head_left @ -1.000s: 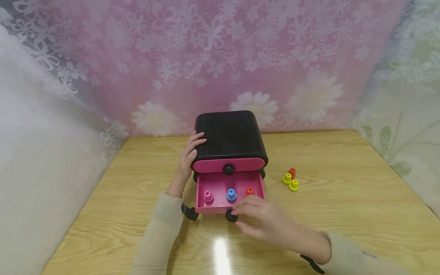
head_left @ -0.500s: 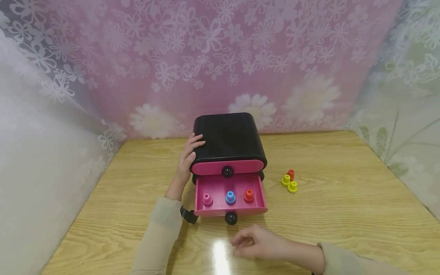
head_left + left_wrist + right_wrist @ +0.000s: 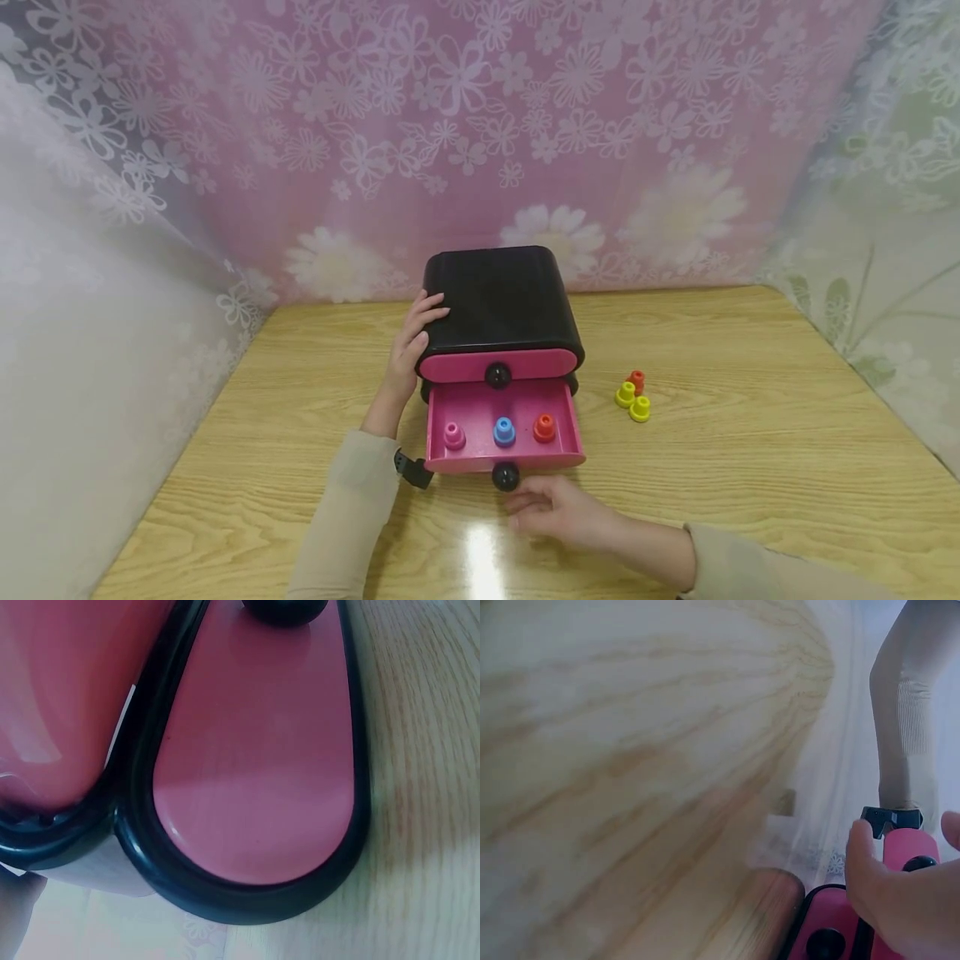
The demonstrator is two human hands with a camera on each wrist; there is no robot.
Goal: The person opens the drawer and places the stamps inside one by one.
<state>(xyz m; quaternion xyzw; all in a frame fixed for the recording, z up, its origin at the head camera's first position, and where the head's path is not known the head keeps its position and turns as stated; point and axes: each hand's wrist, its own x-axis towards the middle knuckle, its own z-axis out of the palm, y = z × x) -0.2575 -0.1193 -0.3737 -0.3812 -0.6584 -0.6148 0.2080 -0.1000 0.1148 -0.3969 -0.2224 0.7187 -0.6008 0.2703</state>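
Lower drawer (image 3: 504, 433) open, just beyond the right hand (image 3: 558, 510), which hovers loosely curled and empty near its knob (image 3: 505, 476). Three pegs lie inside; three pegs (image 3: 633, 396) remain on the worktop (image 3: 750, 450). Left hand (image 3: 412, 342) steadies the cabinet (image 3: 501, 304).

one black cabinet (image 3: 501, 302) stands on the bench (image 3: 750, 450), and it has two pink drawers: one upper drawer (image 3: 498, 364) pushed in and one lower drawer (image 3: 504, 433) pulled out. each drawer carries one black knob, two knobs in all. inside the lower drawer sit three pegs: one pink peg (image 3: 453, 435), one blue peg (image 3: 504, 431) and one red peg (image 3: 544, 427). right of the cabinet lie three more pegs: two yellow pegs (image 3: 632, 401) and one orange-red peg (image 3: 637, 380). two hands show, one left hand (image 3: 415, 342) and one right hand (image 3: 558, 512).
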